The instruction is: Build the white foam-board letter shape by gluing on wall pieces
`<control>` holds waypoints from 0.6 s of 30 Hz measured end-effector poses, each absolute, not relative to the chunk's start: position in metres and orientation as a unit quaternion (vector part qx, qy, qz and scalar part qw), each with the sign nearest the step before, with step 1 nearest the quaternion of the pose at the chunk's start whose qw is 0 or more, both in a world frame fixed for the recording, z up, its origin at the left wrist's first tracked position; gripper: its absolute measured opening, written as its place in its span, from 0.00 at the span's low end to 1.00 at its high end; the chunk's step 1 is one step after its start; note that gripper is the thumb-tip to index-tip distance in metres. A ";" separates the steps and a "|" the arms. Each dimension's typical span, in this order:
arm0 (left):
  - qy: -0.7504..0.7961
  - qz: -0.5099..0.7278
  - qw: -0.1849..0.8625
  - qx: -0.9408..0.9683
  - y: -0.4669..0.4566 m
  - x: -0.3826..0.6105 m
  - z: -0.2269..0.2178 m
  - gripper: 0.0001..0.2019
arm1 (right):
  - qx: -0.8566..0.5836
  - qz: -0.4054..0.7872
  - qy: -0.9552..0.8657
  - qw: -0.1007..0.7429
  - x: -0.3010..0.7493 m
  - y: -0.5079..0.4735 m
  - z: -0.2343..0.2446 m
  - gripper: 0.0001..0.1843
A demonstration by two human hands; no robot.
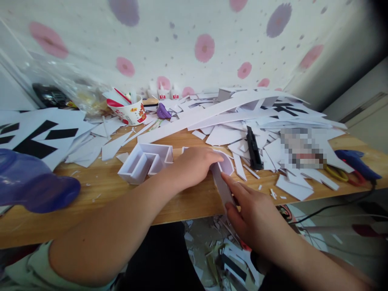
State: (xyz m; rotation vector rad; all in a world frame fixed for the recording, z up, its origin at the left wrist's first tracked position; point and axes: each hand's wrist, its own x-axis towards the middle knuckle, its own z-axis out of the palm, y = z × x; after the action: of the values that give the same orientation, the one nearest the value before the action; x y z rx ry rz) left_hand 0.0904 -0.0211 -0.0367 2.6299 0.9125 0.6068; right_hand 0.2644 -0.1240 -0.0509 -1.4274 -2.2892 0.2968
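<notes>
My left hand (194,166) lies palm down on a white foam-board letter shape (226,163) on the wooden table (106,194), fingers curled over its rim. My right hand (251,212) pinches a white strip (220,188) that bends down from that shape over the table's front edge. A second white walled letter form (145,161) rests just left of my left hand.
Several white board offcuts (230,117) cover the back of the table. A black utility knife (253,147) lies right of the shape. A blue glue gun (357,163) and scissors (341,174) sit at right, a paper cup (130,111) at back left, a purple object (30,182) at left.
</notes>
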 end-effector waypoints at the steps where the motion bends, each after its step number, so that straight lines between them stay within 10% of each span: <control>1: 0.311 0.215 0.146 0.914 -0.021 0.091 -0.037 0.20 | -0.513 0.115 -0.823 0.215 0.264 -0.124 -0.051 0.33; 18: 0.319 0.150 0.159 0.922 -0.020 0.090 -0.035 0.17 | -0.524 0.203 -0.802 0.204 0.260 -0.129 -0.051 0.36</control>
State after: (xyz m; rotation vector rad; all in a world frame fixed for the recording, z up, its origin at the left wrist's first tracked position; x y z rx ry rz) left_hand 0.0900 -0.0195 -0.0351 2.6363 0.9111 0.4293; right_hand 0.2602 -0.1287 -0.0508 -1.4606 -2.2377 0.5667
